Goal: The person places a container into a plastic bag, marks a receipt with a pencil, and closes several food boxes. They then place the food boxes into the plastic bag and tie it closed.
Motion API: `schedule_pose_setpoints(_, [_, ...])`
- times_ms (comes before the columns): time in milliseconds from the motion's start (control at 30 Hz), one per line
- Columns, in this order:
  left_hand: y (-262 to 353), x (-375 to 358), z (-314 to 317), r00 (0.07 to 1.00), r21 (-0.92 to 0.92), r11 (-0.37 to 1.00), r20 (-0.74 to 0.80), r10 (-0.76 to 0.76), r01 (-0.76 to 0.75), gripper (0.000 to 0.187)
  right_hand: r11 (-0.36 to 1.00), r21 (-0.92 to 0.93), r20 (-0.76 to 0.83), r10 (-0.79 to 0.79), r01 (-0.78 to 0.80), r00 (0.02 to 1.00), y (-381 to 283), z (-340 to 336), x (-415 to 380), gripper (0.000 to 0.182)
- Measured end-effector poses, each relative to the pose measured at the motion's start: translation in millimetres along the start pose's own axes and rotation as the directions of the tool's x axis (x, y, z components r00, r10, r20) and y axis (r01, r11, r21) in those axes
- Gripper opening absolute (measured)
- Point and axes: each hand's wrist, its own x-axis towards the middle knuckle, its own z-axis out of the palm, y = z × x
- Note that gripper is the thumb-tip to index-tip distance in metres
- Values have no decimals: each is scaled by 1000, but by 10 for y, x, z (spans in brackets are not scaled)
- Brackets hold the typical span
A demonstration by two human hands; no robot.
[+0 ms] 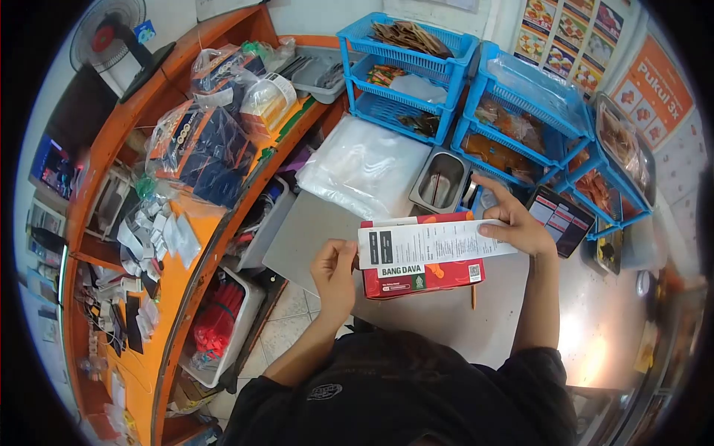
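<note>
A long white printed receipt (439,244) stretches across the front of a red box (387,285) marked "BANG DAVA", which stands on the metal table (312,230). My right hand (523,229) pinches the receipt's right end between thumb and fingers, its index finger raised. At the left end, my left hand (335,276) is closed, its fingertips pinched right at the paper's edge. Dark header blocks and small lines of print show on the receipt. Part of the box lies hidden behind it.
Behind the box are a stack of clear plastic bags (364,167) and a metal container (440,181). Blue tiered baskets (405,70) line the back. A tablet (561,219) stands at the right, a pencil (473,297) lies by the box, and an orange counter (178,282) runs along the left.
</note>
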Motion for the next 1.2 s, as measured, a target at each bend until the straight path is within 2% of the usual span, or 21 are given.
schedule_pose_setpoints(100, [-180,-49,-27,997,-1,1000,70,-24,24,16,996,86,33,1,-4,999,223,-27,121,80])
schedule_pose_setpoints(167, [-387,-24,35,998,-112,994,60,22,-15,9,987,163,49,2,-10,999,353,-13,175,82])
schedule_pose_setpoints(200, [-438,1,13,998,-112,994,65,21,-13,9,949,317,51,-16,-1,999,394,24,196,84])
schedule_pose_setpoints(233, [-432,36,-31,998,94,996,70,4,-11,15,886,463,48,-32,6,998,448,62,202,85])
schedule_pose_setpoints(267, [-437,80,-86,997,294,956,78,-12,-12,22,885,466,38,-27,6,999,514,91,208,85])
schedule_pose_setpoints(300, [-594,184,-232,993,475,874,106,61,-104,32,842,538,34,-62,34,997,590,110,215,86])
schedule_pose_setpoints(333, [-485,270,-247,990,476,872,131,59,-115,32,791,608,19,-101,69,995,692,103,211,88])
schedule_pose_setpoints(400, [-36,400,-88,961,343,898,143,238,-274,39,745,659,23,-152,99,988,876,75,162,87])
schedule_pose_setpoints(433, [213,405,100,877,384,820,400,266,-424,45,718,688,17,-166,109,986,898,101,155,87])
schedule_pose_setpoints(467, [455,386,319,735,374,729,629,255,-573,52,689,715,11,-181,119,983,929,109,148,86])
schedule_pose_setpoints(533, [724,233,816,449,362,482,890,76,-798,66,728,676,1,-162,119,987,1042,115,155,82])
schedule_pose_setpoints(667, [547,145,1220,288,306,323,952,-102,-896,76,798,582,-18,-182,158,983,1003,148,123,65])
schedule_pose_setpoints(733, [668,199,1301,301,426,354,884,-357,-833,78,969,248,-272,72,-3,960,1060,116,18,44])
schedule_pose_setpoints(767, [719,240,1289,273,398,406,903,-332,-822,77,981,151,-396,-49,118,917,1080,123,-41,22])
schedule_pose_setpoints(800, [776,287,1265,232,370,391,905,-358,-842,77,974,182,-435,-42,133,899,1054,102,-115,22])
schedule_pose_setpoints(867, [881,339,1212,222,315,488,945,-241,-814,75,804,555,-202,-122,216,972,930,57,-305,24])
schedule_pose_setpoints(900, [953,334,1222,197,302,480,946,-258,-823,75,789,568,-227,-122,233,966,850,88,-360,24])
schedule_pose_setpoints(967, [1112,285,1261,188,266,504,962,-200,-822,74,810,525,-70,-265,262,962,668,159,-367,33])
schedule_pose_setpoints(1067, [1190,169,1274,201,291,486,952,-230,-824,72,841,452,2,-334,297,942,543,235,-307,32])
schedule_pose_setpoints(1100, [1213,123,1278,210,312,457,942,-260,-833,73,892,364,46,-304,268,951,592,286,-253,33])
schedule_pose_setpoints(1200, [1241,45,1249,225,299,460,951,-210,-836,72,911,390,108,-190,134,976,561,381,-262,33])
